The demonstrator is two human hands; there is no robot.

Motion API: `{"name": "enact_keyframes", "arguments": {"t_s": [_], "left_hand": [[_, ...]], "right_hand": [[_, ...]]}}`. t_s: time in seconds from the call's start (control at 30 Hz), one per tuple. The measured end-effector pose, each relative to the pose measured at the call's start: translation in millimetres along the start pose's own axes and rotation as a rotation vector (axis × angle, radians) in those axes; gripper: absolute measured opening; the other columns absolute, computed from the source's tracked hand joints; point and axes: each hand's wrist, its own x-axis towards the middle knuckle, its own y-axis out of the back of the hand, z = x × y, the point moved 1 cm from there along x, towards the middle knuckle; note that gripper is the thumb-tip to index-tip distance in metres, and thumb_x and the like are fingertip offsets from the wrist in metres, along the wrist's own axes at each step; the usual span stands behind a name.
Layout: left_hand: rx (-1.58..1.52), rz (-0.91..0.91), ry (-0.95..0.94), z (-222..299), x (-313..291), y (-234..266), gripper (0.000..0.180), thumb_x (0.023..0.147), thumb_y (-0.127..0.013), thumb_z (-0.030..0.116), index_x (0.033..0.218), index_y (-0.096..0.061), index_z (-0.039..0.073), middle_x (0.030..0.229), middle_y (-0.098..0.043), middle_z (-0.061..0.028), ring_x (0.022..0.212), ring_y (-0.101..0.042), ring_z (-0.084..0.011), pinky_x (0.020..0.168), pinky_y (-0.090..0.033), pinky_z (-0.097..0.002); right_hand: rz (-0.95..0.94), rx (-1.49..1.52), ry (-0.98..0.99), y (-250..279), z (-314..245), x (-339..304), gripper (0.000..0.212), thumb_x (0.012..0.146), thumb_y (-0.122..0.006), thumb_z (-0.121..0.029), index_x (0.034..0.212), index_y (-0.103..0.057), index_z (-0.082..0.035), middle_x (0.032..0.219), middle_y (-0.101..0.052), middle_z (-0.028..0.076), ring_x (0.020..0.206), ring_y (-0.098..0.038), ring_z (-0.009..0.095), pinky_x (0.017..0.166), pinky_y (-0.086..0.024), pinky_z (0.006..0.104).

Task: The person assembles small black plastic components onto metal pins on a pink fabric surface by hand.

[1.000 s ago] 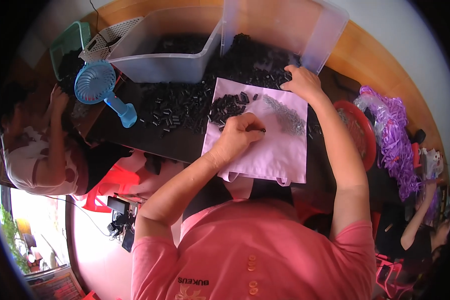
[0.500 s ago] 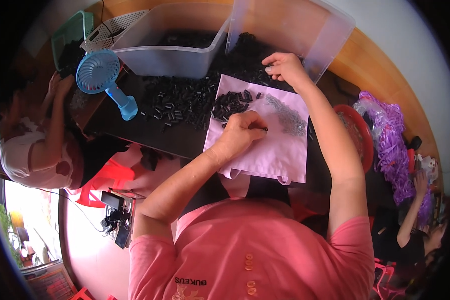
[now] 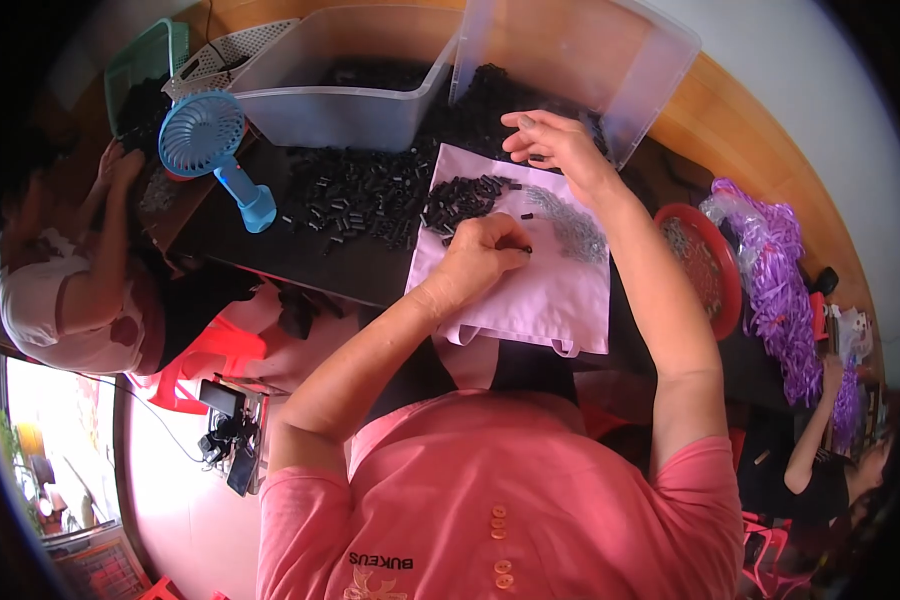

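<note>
A pink cloth bag (image 3: 560,320) lies flat before me, its handles toward me. On it rest a heap of small black tubular pieces (image 3: 460,205) and a spread of tiny silvery metal pieces (image 3: 575,225). My left hand (image 3: 482,262) is over the bag, thumb and fingers pinched on a small black piece (image 3: 527,250), mostly hidden by the fingertips. One loose black piece (image 3: 527,216) lies between that hand and the silvery ones. Above the bag's far right corner, my right hand (image 3: 562,150) hovers with its fingers apart, holding nothing I can see.
More black pieces (image 3: 355,195) cover the dark table beyond the bag. Behind stand a clear plastic bin (image 3: 330,115) and a translucent panel (image 3: 570,50). A blue handheld fan (image 3: 202,135) is at left; a red bowl (image 3: 725,300) and purple ribbons (image 3: 775,260) at right. People sit on both sides.
My right hand has shifted slightly left, its fingers more stretched. A loose black piece now shows on the bag near the silvery pieces. My left hand keeps its pinch, almost in place.
</note>
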Motion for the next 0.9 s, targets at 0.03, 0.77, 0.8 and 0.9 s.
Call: {"name": "enact_keyframes", "arguments": {"t_s": [0.03,0.77,0.8,0.9], "left_hand": [[0.001,0.009,0.015,0.4,-0.2,0.5,0.016,0.074,-0.069,0.002,0.089,-0.068,-0.003,0.08,-0.066,-0.0078,0.074,-0.061,-0.0145,0.069,-0.05,-0.0288],[-0.298,0.424,-0.038,12.9,-4.4,12.8,0.012,0.083,-0.067,-0.001,0.094,-0.068,-0.003,0.079,-0.066,-0.0043,0.065,-0.059,-0.009,0.054,-0.045,-0.0214],[-0.329,0.444,-0.039,12.6,-3.6,12.8,0.011,0.082,-0.069,0.0,0.093,-0.068,-0.003,0.079,-0.066,-0.0036,0.064,-0.057,-0.0077,0.052,-0.044,-0.021],[-0.336,0.45,-0.029,11.8,-3.2,13.8,0.012,0.081,-0.069,-0.001,0.093,-0.068,-0.003,0.079,-0.066,-0.0038,0.063,-0.057,-0.008,0.052,-0.043,-0.0211]], "right_hand": [[0.0,0.0,0.0,-2.4,0.2,-2.5,0.045,0.096,-0.058,-0.043,0.127,-0.062,-0.011,0.105,-0.068,0.007,0.1,-0.062,0.015,0.091,-0.043,0.0341],[0.269,-0.602,0.326,-6.5,38.7,-37.5,0.014,0.08,-0.066,-0.007,0.093,-0.071,-0.005,0.092,-0.069,0.012,0.082,-0.067,0.027,0.073,-0.052,0.0369],[0.295,-0.686,0.359,-7.6,39.5,-39.7,0.013,0.079,-0.065,-0.007,0.09,-0.071,-0.006,0.092,-0.068,0.012,0.083,-0.066,0.029,0.074,-0.051,0.0388],[0.324,-0.819,0.44,-12.9,41.4,-43.2,0.011,0.079,-0.066,-0.006,0.089,-0.07,-0.004,0.084,-0.064,0.01,0.08,-0.064,0.028,0.071,-0.05,0.035]]}}
